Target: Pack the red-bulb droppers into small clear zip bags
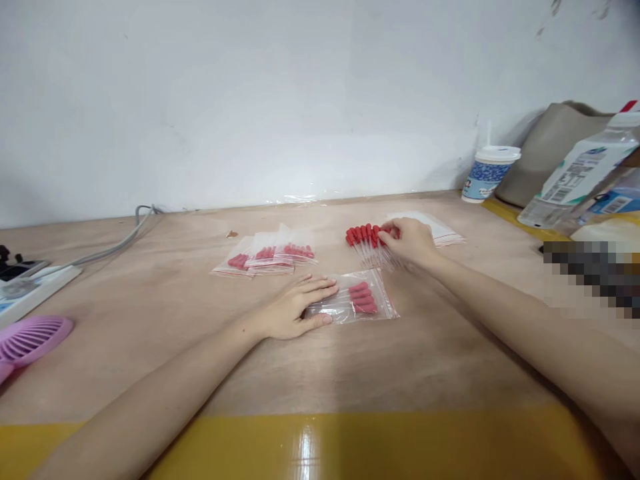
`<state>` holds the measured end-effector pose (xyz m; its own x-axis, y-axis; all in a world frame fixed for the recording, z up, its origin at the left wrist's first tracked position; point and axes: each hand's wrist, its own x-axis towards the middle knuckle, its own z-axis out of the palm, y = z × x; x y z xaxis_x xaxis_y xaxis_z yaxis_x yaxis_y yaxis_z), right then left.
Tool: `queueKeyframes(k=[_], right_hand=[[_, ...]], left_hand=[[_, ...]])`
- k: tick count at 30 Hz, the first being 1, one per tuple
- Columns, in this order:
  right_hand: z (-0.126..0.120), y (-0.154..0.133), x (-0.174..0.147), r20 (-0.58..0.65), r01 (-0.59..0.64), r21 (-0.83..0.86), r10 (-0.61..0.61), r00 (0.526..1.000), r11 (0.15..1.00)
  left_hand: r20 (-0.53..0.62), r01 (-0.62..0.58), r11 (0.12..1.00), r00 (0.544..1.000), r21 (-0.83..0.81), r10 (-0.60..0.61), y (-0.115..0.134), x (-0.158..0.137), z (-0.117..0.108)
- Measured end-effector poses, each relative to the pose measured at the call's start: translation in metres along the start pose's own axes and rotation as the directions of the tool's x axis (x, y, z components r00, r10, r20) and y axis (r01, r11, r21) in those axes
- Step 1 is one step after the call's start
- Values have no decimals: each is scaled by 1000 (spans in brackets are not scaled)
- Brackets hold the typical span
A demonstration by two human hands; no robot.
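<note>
Yellow tape (pixel 350 443) edges bench (pixel 425 360) | left hand (pixel 293 308) flat, fingers spread, pressing bag (pixel 357 300) of droppers | right hand (pixel 410 241) pinching loose droppers (pixel 364 239) beyond bag | filled bags (pixel 265 255) left

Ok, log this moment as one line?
left hand: flat on open bag | right hand: fingers on loose droppers | filled bags: stacked left | table
</note>
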<state>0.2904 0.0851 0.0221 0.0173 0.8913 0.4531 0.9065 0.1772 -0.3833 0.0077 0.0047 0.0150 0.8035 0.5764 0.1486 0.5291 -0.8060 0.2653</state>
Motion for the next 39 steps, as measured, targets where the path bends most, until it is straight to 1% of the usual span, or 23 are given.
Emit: queueKeyframes(k=[2, 5, 7, 9, 11, 14, 16, 18, 20, 21, 24, 26, 28, 30, 35, 37, 39], right_hand=[[6, -4, 16, 17, -31, -90, 33, 999, 995], [15, -10, 28, 55, -71, -170, 82, 995, 983], [19, -14, 30, 53, -106, -179, 117, 992, 978], [22, -14, 31, 44, -161, -140, 168, 985, 977], [21, -12, 31, 52, -217, -45, 219, 974, 975], [12, -5, 28, 52, -239, 203, 233, 971, 949], [2, 3, 22, -16, -189, 363, 209, 978, 912], [-8, 11, 13, -118, -110, 463, 184, 976, 880], [-16, 19, 5, -197, -52, 553, 191, 962, 832], [-19, 22, 1, -214, -41, 605, 213, 953, 795], [-22, 26, -10, -221, -29, 746, 288, 932, 665], [-21, 26, -18, -181, -38, 810, 310, 934, 585], [-19, 27, -27, -107, -73, 863, 322, 941, 499], [-17, 27, -38, -44, -108, 895, 326, 944, 433], [-9, 24, -61, 18, -157, 911, 345, 939, 381], [-6, 20, -66, 54, -186, 921, 360, 931, 342], [-4, 16, -70, 93, -206, 930, 349, 933, 304]], left_hand=[[9, 6, 1000, 1000, -4, -6, 0, 0, 0], [18, 14, 1000, 1000, -15, -14, 1, 0, -1], [14, 6, 1000, 1000, -28, -6, 0, 0, -1], [8, -5, 999, 1000, -41, 6, 0, 0, -1], [7, -11, 999, 1000, -46, 11, 1, 0, -2], [12, -12, 999, 1000, -39, 12, 2, 0, -2], [12, -11, 999, 1000, -31, 12, 2, 0, -2], [13, -13, 1000, 1000, -24, 14, 2, 0, -2], [13, -19, 1000, 1000, -19, 19, 1, -1, -2], [13, -22, 1000, 1000, -16, 22, 1, -1, -2], [16, -18, 1000, 1000, -6, 18, 0, -1, -2], [21, -15, 1000, 1000, -2, 15, 1, -1, -2], [24, -13, 1000, 1000, -1, 13, 1, -1, -2], [28, -9, 1000, 1000, -1, 9, 1, -1, -2], [35, -3, 1000, 999, 8, 3, 1, -1, -3], [35, -5, 1000, 999, 16, 5, 1, -1, -3], [27, -14, 1000, 1000, 19, 14, 0, -1, -2]])
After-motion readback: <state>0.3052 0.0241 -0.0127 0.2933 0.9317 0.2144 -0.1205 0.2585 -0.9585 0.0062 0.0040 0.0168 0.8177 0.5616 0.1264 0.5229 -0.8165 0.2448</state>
